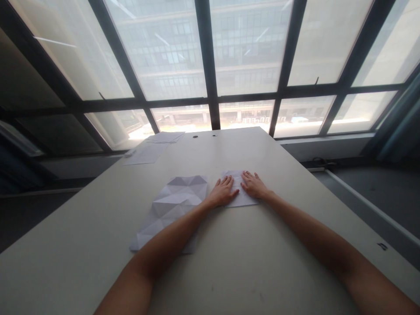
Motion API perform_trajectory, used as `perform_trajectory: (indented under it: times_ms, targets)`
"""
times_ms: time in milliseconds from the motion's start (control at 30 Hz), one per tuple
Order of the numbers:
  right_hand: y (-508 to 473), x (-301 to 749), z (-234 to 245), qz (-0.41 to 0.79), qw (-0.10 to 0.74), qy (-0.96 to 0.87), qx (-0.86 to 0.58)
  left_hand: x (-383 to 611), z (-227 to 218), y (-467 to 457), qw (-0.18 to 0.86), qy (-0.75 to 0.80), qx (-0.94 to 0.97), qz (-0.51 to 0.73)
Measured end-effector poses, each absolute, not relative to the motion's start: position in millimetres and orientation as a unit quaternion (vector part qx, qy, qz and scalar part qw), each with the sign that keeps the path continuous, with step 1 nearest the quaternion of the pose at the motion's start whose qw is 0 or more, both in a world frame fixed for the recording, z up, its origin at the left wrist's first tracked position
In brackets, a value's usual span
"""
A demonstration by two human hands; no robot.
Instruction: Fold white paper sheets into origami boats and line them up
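A white sheet of paper (243,200) lies on the table in front of me, with faint crease lines between my hands. My left hand (223,191) rests flat on its left side, fingers stretched out. On the upper right part of the same sheet lies my right hand (253,184), palm down with its fingers extended. To the left is a larger creased paper (179,197), its surface raised in angular folds. My left forearm passes over its lower right part and hides some of it.
The white table (98,227) runs toward tall dark-framed windows. Several flat paper sheets (146,153) lie at its far left edge. Near the far edge are two small dark round spots (195,137). A small dark mark (382,246) shows near the right edge.
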State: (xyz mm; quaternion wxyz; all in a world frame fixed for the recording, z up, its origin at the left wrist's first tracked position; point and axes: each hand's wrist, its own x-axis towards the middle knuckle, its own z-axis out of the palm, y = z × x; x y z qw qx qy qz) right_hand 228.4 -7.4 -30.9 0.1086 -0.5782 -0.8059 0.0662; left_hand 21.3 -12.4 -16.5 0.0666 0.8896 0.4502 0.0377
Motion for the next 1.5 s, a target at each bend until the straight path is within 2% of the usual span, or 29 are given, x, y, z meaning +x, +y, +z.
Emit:
perform_trajectory:
  times_ms: [367,500,700,933,1267,1500]
  targets:
    - [-22.8,207.1,-26.6,0.110,0.176,-0.896,-0.392,17.4,-22.5,-7.7,0.050,0.469,0.881,0.035]
    - [-23.3,206.6,-25.5,0.120,0.200,-0.902,-0.364,17.7,-22.7,-8.3,0.053,0.470,0.880,0.048]
    - [-23.2,206.0,-27.3,0.110,0.177,-0.889,-0.408,18.5,-18.6,-9.8,0.074,0.473,0.876,0.056]
    - [-12.9,213.6,-27.7,0.087,0.124,-0.865,-0.479,17.2,-20.1,-9.1,0.052,0.469,0.880,0.047]
    - [0.8,232.6,-32.0,0.066,0.115,-0.784,-0.606,16.4,-10.6,-13.5,0.058,0.445,0.894,0.010]
    - [3.2,237.5,-31.1,0.063,0.119,-0.771,-0.622,13.2,-11.4,-11.2,0.067,0.326,0.943,0.014]
